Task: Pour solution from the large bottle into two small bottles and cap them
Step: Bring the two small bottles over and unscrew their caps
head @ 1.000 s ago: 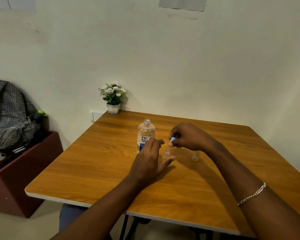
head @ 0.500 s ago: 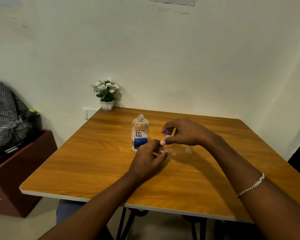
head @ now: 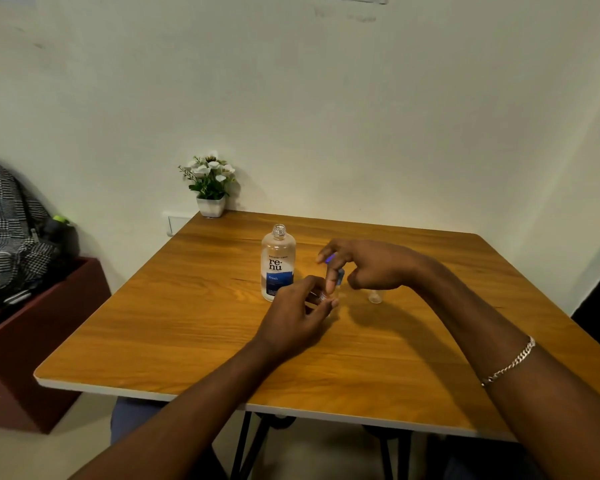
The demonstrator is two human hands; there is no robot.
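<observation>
Now, going left to right: your large bottle (head: 278, 263) stands uncapped and upright toward the far middle of the table (head: 153, 323). Just right of it, your left hand (head: 297, 315) pinches one small bottle (head: 324, 296) low against the wood. Your right hand (head: 368, 265) pinches a blue cap (head: 340, 277) just above it. Keep the bottle steady and seat the cap square before twisting. The second small bottle (head: 374, 296) waits to the right, apparently uncapped.
</observation>
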